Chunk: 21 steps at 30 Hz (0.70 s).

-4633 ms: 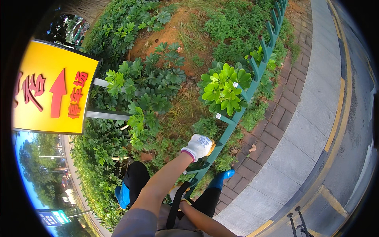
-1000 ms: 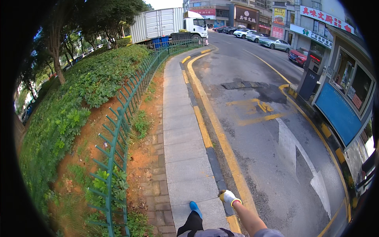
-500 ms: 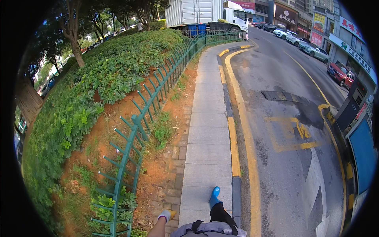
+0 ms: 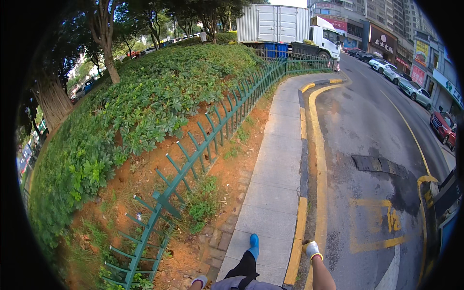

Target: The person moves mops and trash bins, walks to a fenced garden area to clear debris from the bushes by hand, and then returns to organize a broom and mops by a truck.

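My right hand (image 4: 311, 248) wears a pale work glove with a yellowish cuff edge. It swings over the yellow line beside the kerb, fingers curled in; whether a thing lies inside them does not show. At the lower edge, my left hand (image 4: 198, 281), gloved in pale fabric, is only partly visible and its fingers cannot be made out. A blue rubber boot (image 4: 254, 244) on my foot stands out ahead on the grey paved walkway (image 4: 275, 176), below a dark trouser leg.
A green metal fence (image 4: 197, 153) with upright spikes leans along the left, before bushes (image 4: 159, 89). The yellow-and-black kerb (image 4: 300, 217) borders the road (image 4: 348, 130). A white truck (image 4: 290, 31) stands ahead; a rubber speed bump (image 4: 379, 166) lies right. Parked cars (image 4: 414, 93) line the far roadside.
My right hand has come into view on the right. My left hand has drawn back toward the lower edge. The view has turned left, and the fence and speed bump appear nearer.
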Available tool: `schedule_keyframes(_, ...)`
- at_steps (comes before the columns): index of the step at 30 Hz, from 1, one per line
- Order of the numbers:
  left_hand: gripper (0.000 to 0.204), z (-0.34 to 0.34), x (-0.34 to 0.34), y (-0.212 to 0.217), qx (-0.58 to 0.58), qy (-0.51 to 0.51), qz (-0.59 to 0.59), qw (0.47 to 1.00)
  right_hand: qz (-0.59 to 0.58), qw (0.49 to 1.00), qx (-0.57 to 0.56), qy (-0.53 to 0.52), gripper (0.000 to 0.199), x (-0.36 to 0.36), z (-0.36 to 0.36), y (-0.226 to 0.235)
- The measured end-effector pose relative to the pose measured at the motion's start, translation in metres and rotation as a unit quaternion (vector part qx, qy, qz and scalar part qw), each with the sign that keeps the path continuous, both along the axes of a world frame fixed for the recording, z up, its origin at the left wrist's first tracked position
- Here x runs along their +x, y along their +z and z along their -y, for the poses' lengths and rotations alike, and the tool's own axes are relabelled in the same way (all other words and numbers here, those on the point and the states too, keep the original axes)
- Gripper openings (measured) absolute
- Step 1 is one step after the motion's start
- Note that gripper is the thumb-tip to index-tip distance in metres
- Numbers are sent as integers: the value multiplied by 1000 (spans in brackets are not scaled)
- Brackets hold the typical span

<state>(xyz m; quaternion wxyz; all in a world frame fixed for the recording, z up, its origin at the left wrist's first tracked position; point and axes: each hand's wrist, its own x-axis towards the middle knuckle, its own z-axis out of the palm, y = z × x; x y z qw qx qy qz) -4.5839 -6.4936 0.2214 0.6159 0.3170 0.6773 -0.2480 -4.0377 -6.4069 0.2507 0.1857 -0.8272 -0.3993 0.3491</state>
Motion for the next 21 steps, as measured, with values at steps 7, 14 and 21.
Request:
schedule_keyframes(7,42,-275,57,-51,35,-57,-5,998,119,921,-248,276,18,55,-145,-66)
schedule_keyframes(14,36,-560,131,-32,287,-287,-27,914,-23,936,-313,157,16,76,-281,-55)
schedule_keyframes(21,36,-771,254,47,147,-142,-37,978,-14,930,-317,184,16,167,-516,-92)
